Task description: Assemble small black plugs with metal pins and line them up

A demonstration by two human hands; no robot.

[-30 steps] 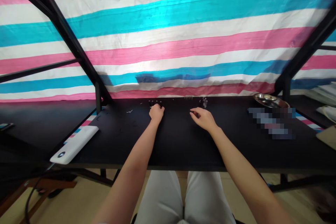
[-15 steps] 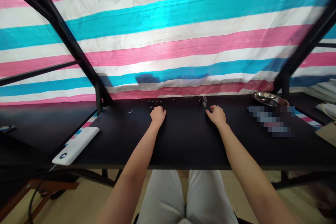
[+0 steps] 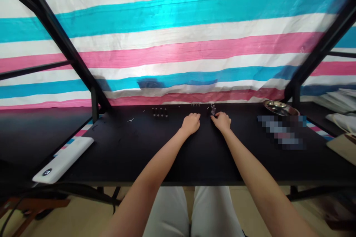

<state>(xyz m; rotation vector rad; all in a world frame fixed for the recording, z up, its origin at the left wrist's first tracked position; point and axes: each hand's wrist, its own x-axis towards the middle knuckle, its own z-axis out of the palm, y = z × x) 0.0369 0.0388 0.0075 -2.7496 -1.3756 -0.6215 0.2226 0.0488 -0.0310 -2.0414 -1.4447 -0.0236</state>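
Observation:
My left hand (image 3: 190, 123) rests on the black table (image 3: 155, 148) with its fingers curled under. It lies just below a short row of tiny pins (image 3: 195, 104), and whatever it holds is hidden. My right hand (image 3: 221, 120) lies close beside it, its fingers bunched with the tips at a small grey piece (image 3: 213, 110). A row of small dark cylinders (image 3: 159, 112) stands upright to the left of both hands, apart from them.
A metal bowl (image 3: 279, 107) sits at the back right, beside a blurred patch. A white power bank (image 3: 63, 160) lies at the table's left front corner. Black frame posts (image 3: 94, 107) rise at both sides. A striped tarp (image 3: 178, 44) hangs behind.
My left hand left the row of dark cylinders and moved right, to beside my right hand. My right hand shifted right, then settled at the small grey piece. The view shifted slightly.

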